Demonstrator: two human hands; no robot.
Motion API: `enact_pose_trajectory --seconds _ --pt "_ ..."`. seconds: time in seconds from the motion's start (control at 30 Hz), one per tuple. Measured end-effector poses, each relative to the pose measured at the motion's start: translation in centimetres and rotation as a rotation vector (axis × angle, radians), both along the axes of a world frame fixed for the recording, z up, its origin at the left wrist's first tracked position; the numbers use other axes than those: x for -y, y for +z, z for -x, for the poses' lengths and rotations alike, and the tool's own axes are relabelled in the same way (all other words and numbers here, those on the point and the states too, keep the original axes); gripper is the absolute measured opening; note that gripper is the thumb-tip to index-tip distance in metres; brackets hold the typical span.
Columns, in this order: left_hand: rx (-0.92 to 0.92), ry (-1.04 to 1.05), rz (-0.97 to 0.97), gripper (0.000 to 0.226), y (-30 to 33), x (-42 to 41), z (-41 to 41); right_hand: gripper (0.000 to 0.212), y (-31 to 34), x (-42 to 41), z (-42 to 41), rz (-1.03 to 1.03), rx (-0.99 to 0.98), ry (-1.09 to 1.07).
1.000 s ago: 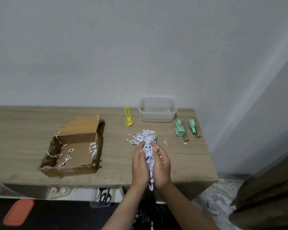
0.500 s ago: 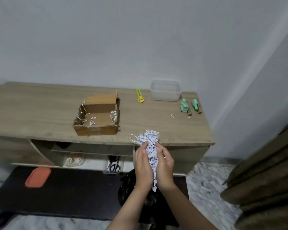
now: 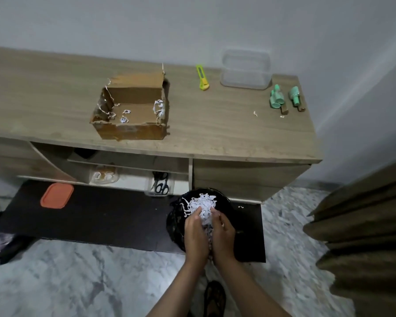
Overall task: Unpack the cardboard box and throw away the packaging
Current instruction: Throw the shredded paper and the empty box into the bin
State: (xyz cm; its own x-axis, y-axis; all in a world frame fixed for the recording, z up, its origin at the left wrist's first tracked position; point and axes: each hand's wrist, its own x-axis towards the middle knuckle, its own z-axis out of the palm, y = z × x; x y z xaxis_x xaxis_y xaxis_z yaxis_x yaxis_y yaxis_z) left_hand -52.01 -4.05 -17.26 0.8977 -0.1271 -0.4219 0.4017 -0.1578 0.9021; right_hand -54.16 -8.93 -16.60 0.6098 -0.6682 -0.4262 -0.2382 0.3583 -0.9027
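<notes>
Crumpled white shredded paper [image 3: 202, 205], hand-clasped

A bundle of shredded paper [image 3: 202, 208] is held between the left hand [image 3: 196, 236] and the right hand [image 3: 223, 234], the fingers of both curled around it, directly above a black bin [image 3: 176, 223] that stands on a dark mat [image 3: 89, 213] on the marble floor. On the wooden table [image 3: 55, 92] behind, an open cardboard box [image 3: 133, 131] is seen with a few paper shreds left inside. To its right lie a yellow-green utility knife [image 3: 202, 77], a clear plastic container [image 3: 245, 69] against the wall, and two green-capped bottles [image 3: 284, 98] near the table's right end. An orange lid [image 3: 57, 195] lies on the mat, and scissors [image 3: 161, 184] are kept on a shelf under the table.
</notes>
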Motion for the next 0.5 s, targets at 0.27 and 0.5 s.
enact_pose_trajectory --seconds 0.27,0.5 --pt "-0.101 0.054 -0.008 0.038 -10.2 2.8 -4.9 0.015 -9.9 3.7 -4.4 -0.014 -0.145 -0.011" --pt "-0.076 0.040 0.020 0.044 -14.8 3.7 -9.0 0.035 -14.5 7.7 -6.9 0.100 -0.251 0.146"
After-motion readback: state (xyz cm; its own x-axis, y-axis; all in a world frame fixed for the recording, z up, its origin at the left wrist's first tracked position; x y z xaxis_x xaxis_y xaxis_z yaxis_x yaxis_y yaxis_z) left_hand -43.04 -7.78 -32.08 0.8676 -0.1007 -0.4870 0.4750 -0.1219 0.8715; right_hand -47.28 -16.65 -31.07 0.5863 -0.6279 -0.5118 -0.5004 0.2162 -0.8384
